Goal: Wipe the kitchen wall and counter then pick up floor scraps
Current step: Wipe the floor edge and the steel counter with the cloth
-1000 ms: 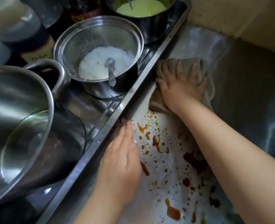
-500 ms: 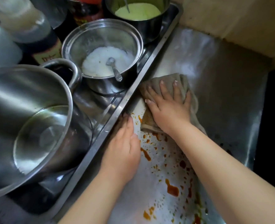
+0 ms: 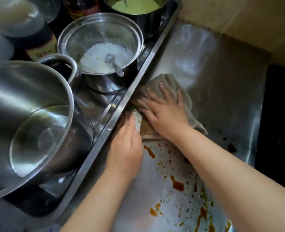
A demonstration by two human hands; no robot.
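Observation:
A grey-brown cloth (image 3: 187, 104) lies on the steel counter (image 3: 222, 91), close against a metal tray's rim. My right hand (image 3: 163, 111) presses flat on the cloth with its fingers spread. My left hand (image 3: 126, 144) rests with straight fingers along the tray's rim (image 3: 135, 91), just left of the cloth. Orange-brown sauce splatters (image 3: 176, 183) cover the counter between and below my forearms. A yellowish wall (image 3: 238, 19) rises behind the counter.
The metal tray holds a pot of white rice with a spoon (image 3: 103, 57), a pot of green liquid (image 3: 136, 5), a large steel pot (image 3: 26, 118) and sauce bottles (image 3: 29, 36). A dark gap (image 3: 279, 131) borders the counter on the right.
My right hand has dragged the cloth nearer along the tray's rim, onto the top of the splatters. My left hand has stayed against the rim.

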